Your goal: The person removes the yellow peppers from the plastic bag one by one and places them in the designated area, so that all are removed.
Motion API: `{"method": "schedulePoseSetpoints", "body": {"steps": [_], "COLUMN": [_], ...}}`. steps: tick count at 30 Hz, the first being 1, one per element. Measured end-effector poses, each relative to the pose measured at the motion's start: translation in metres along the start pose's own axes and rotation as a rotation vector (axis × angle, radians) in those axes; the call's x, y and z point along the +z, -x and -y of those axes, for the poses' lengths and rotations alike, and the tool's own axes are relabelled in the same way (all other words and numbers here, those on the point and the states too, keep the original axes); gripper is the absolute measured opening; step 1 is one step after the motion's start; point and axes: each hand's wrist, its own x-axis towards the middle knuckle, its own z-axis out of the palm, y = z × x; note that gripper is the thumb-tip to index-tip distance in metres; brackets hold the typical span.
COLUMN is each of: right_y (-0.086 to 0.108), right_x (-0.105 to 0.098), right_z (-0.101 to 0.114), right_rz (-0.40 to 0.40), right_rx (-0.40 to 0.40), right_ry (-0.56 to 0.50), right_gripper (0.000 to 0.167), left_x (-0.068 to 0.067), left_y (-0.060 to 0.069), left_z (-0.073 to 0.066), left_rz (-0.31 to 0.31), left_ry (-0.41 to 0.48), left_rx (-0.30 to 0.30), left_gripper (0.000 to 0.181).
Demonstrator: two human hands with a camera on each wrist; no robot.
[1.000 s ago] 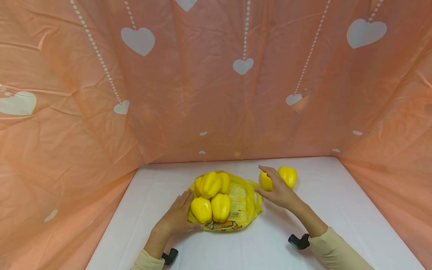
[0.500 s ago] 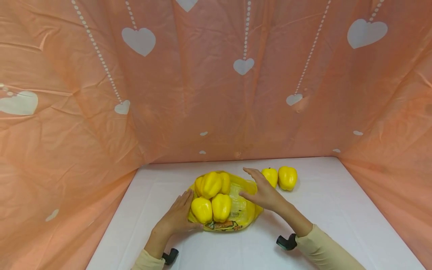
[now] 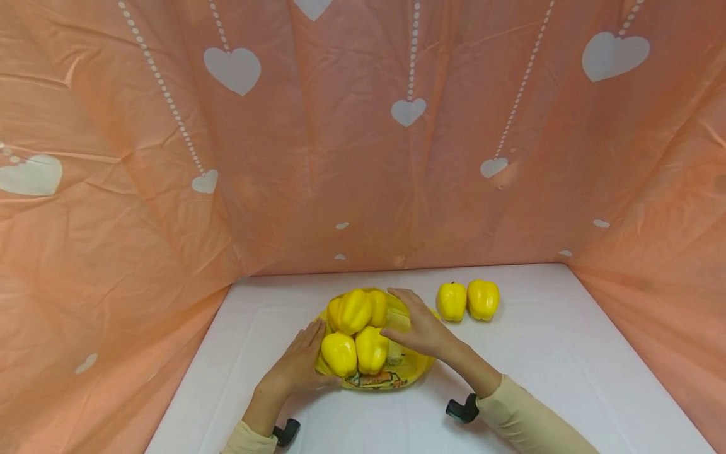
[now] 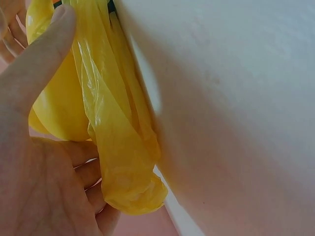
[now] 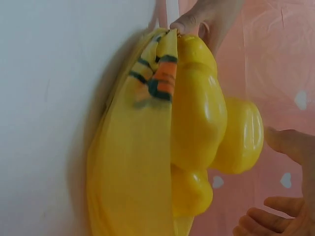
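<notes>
Several yellow bell peppers [image 3: 372, 350] lie heaped in the left part of a thin yellow plastic bag [image 3: 411, 362], whose mouth is spread wide on the table. My left hand [image 3: 297, 359] rests along the bag's left side, fingers fairly straight. In the left wrist view its thumb [image 4: 47, 54] lies over the bunched plastic and other fingers show behind it. Over the bag's right part is my right hand [image 3: 422, 328], thumb and fingers spread apart and holding nothing. The thumb appears close to the front right pepper; whether it touches is unclear.
Two more yellow bell peppers, a left one [image 3: 452, 301] and a right one [image 3: 483, 299], stand side by side on the white table [image 3: 544, 340] at the back right. A pink curtain [image 3: 363, 189] with white hearts surrounds the table's back and sides.
My right hand has moved left from in front of the two loose peppers to over the bag, uncovering the left loose one. The left hand and the bagged peppers have stayed put.
</notes>
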Motion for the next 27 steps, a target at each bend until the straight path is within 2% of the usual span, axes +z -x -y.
{"method": "schedulePoseSetpoints", "body": {"steps": [10,16,27], "right_y": [-0.012,-0.021,-0.027], "right_x": [0.018,0.029,0.044], "right_z": [0.008,0.014,0.019], "right_rz": [0.043,0.038,0.011], "right_rx": [0.013,-0.005,0.111], "right_ry": [-0.048,-0.02,0.012], "right_gripper": [0.087,0.089,0.092], "left_x": [-0.001,0.001,-0.002], "left_y": [-0.001,-0.001,0.002], "left_z": [0.0,0.002,-0.002], "left_rz": [0.0,-0.004,-0.004], "left_ry": [0.011,0.004,0.002], "left_rx": [-0.009,0.001,0.007], "left_gripper": [0.129,0.129,0.129]}}
